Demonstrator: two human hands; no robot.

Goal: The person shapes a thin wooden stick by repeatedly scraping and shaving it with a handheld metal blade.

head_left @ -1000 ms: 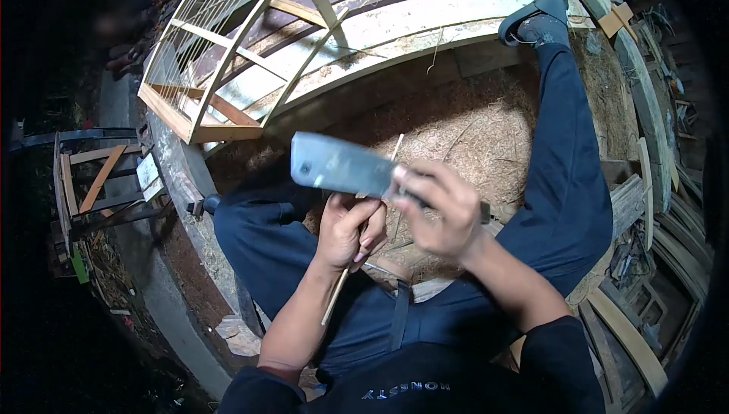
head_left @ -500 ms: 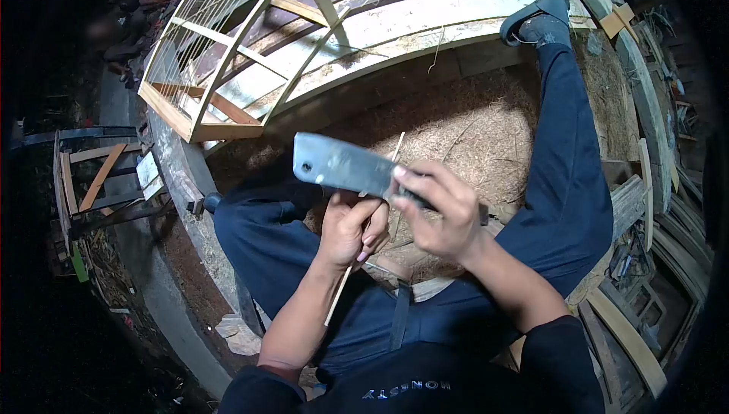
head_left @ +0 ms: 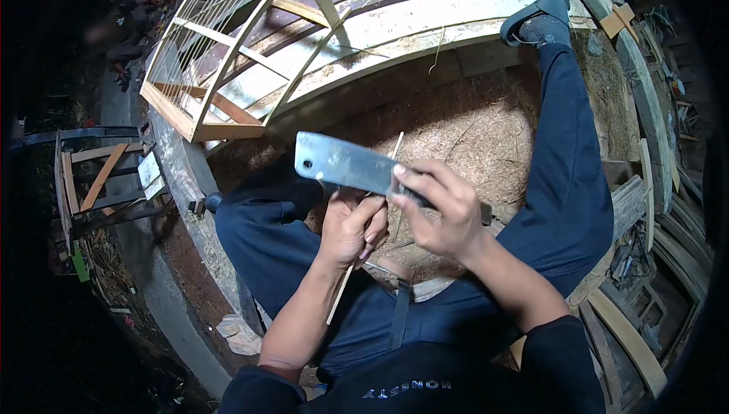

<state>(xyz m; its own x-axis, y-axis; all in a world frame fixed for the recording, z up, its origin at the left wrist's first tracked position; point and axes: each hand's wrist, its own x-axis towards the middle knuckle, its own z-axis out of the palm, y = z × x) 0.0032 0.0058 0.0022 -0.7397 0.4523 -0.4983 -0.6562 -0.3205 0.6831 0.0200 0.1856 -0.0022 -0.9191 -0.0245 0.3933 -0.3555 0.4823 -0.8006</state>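
A wood frame (head_left: 168,114) sits far left. Nearer, the left hand (head_left: 348,232) pinches a thin stick (head_left: 341,292). A big knife (head_left: 345,163) crosses by it, the right hand (head_left: 448,217) curled round its grip. Looks like knife work, needing steady fingers.

Strong light is hitting the pale plank (head_left: 402,25) ahead of you, almost washing it white, with a hot glare spot at the top edge. And look at the wood shavings (head_left: 486,137): a bright patch, cut by a hard, dark shadow along the plank's side. Your blade (head_left: 345,163) catches a soft, greyish sheen and reads fairly crisp. Your dark trousers (head_left: 566,141) swallow detail. Out wide, the lens bends straight lines into curves, and the corners drop into black, the far left murky and grainy.
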